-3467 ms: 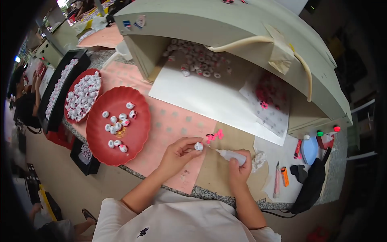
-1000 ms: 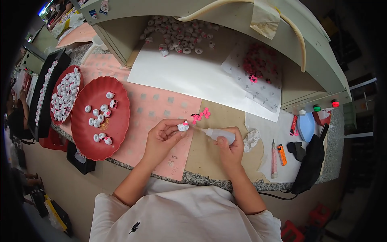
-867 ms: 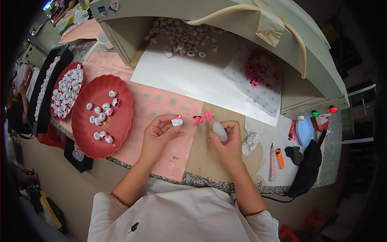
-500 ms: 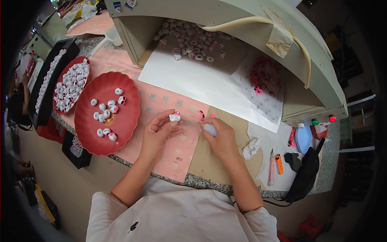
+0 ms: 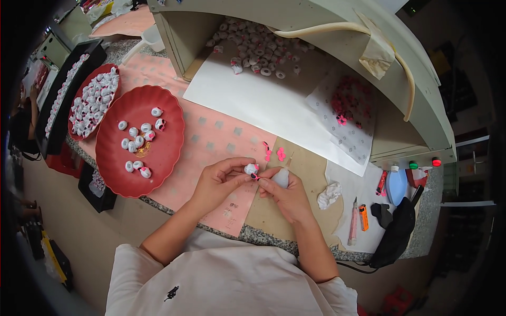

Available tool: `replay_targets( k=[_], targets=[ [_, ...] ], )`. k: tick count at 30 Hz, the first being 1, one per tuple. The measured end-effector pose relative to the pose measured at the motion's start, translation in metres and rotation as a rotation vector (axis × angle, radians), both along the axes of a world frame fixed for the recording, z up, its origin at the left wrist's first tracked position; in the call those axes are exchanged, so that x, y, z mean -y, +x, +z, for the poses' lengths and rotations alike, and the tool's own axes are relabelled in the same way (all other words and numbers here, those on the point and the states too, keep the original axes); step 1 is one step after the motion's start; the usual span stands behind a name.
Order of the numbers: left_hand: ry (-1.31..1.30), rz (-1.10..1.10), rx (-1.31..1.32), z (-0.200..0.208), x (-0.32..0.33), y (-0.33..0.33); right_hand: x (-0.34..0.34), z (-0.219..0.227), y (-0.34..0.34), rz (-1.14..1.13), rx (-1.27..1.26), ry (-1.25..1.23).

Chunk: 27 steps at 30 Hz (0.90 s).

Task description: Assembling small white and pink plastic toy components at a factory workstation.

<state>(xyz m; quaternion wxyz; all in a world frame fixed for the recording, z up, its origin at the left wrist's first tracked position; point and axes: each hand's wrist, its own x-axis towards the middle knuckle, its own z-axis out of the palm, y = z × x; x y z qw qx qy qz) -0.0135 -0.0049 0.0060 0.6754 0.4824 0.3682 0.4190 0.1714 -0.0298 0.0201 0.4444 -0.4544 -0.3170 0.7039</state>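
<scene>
Pinching in our left hand (image 5: 221,181) a small glossy white bead (image 5: 251,169); our right hand's (image 5: 287,197) fingertips narrowly closed on something pink, barely discernible.

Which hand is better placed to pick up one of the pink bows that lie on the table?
Probably the right hand. The pink bows lie just beyond its fingers, and it sits nearer to them. The left hand pinches the white bead and is farther away.

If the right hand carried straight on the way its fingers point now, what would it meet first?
The right hand points up-left at the small white piece pinched in the left hand. It would most likely meet that piece first, being about touching it already; exact contact is hard to judge.
</scene>
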Motion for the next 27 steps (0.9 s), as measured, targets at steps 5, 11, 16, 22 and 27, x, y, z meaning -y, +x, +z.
replay_targets(
  k=[5, 11, 16, 22, 27],
  targets=[
    [0.037, -0.019, -0.024, 0.0, 0.001, 0.002, 0.0, -0.003, 0.002, -0.003, 0.042, -0.013],
    [0.078, -0.048, -0.072, 0.001, 0.002, 0.003, -0.001, -0.004, 0.003, -0.003, 0.074, -0.008],
    [0.126, -0.059, -0.086, 0.006, 0.001, 0.005, -0.001, -0.005, 0.005, -0.018, 0.107, -0.017],
    [0.065, -0.075, 0.058, 0.0, -0.002, 0.009, 0.0, 0.002, 0.001, -0.07, 0.142, 0.069],
    [-0.016, -0.098, 0.142, -0.003, -0.003, 0.013, -0.002, -0.003, 0.008, -0.012, 0.22, 0.118]
  ],
)
